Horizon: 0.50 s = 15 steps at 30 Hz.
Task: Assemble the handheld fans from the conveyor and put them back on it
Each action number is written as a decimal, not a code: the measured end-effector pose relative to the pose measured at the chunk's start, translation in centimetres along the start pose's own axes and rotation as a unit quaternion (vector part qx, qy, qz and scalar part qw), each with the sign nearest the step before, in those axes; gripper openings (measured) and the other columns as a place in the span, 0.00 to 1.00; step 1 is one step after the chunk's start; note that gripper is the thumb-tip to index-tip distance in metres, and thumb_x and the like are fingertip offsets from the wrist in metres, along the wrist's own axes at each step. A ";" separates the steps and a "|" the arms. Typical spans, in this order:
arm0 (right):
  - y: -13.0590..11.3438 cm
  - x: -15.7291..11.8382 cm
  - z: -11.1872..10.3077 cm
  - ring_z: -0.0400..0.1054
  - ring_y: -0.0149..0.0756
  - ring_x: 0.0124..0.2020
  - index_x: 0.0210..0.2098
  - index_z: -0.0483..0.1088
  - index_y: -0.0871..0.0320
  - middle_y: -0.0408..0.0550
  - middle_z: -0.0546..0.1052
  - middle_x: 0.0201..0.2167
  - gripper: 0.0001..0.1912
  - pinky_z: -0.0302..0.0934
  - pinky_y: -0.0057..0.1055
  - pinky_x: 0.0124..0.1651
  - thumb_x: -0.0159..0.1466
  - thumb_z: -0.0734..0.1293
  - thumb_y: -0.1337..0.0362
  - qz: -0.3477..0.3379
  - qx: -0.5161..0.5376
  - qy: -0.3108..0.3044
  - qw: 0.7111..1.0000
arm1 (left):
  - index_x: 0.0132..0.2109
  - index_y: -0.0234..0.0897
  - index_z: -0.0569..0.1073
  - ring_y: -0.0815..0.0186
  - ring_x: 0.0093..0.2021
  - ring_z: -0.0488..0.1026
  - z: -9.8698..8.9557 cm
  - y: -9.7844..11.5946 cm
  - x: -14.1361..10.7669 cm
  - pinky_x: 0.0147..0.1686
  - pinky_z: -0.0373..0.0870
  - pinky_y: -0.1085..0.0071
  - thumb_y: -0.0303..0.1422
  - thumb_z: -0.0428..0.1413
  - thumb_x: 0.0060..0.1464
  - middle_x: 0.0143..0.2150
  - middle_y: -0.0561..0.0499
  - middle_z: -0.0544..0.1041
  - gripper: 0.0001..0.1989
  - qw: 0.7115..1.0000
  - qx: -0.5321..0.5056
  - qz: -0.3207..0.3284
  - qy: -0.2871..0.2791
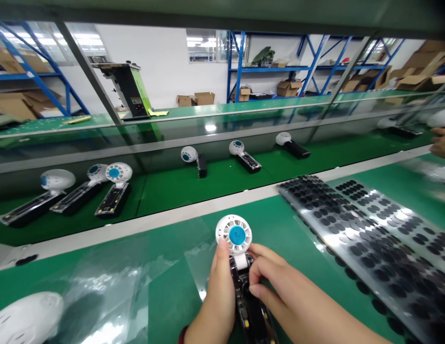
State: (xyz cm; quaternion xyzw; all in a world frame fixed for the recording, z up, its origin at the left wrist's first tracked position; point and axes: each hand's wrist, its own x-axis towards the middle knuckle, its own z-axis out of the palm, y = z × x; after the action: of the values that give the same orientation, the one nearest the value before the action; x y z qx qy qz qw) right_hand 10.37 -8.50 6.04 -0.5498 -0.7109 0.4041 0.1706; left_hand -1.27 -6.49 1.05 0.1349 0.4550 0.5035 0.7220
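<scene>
A device with a round white slotted head and blue centre (237, 235) and a black body (253, 310) is between my hands, near the front of the green bench. My left hand (220, 291) is wrapped along its left side, thumb against the white head. From the right, my right hand (270, 277) has its fingers bent, thumb and index finger pinched together on the black body just below the white neck. Whether a small piece is between those fingertips is hidden.
Several similar devices (114, 191) lie on the green conveyor ahead. Sheets of black round stickers (333, 224) cover the right side. Clear plastic (107, 286) and a white rounded part (28, 317) are at left. Another person's hand (442, 143) shows at the right edge.
</scene>
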 end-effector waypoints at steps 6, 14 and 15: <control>-0.4 0.1 0.2 0.63 0.37 0.47 0.24 0.58 0.54 0.43 0.65 0.48 0.09 0.62 0.34 0.44 0.55 0.58 0.75 0.010 -0.014 0.027 0.999 | 0.46 0.31 0.70 0.56 0.40 0.72 0.3 0.3 -0.3 0.43 0.62 0.64 0.54 0.51 0.42 0.36 0.44 0.78 0.32 1.000 0.010 -0.011 0.019; 0.4 0.2 1.0 0.58 0.36 0.52 0.36 0.61 0.51 0.44 0.60 0.54 0.17 0.56 0.34 0.51 0.50 0.58 0.77 0.018 0.060 0.046 0.997 | 0.37 0.32 0.73 0.59 0.35 0.72 0.5 0.6 -0.6 0.39 0.64 0.67 0.51 0.48 0.47 0.31 0.45 0.77 0.26 0.999 -0.012 0.004 -0.035; 0.6 0.3 1.1 0.60 0.36 0.51 0.42 0.58 0.50 0.45 0.61 0.53 0.21 0.56 0.34 0.51 0.50 0.58 0.76 0.037 0.104 0.039 0.993 | 0.35 0.31 0.74 0.59 0.34 0.73 0.5 0.5 -0.5 0.38 0.65 0.66 0.52 0.47 0.47 0.29 0.44 0.77 0.27 0.999 -0.018 0.000 -0.048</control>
State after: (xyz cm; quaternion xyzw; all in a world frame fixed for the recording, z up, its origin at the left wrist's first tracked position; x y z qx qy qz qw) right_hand 9.92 -8.58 4.80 -0.5703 -0.6370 0.4599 0.2397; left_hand -1.19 -6.61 1.92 0.1458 0.4111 0.5043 0.7453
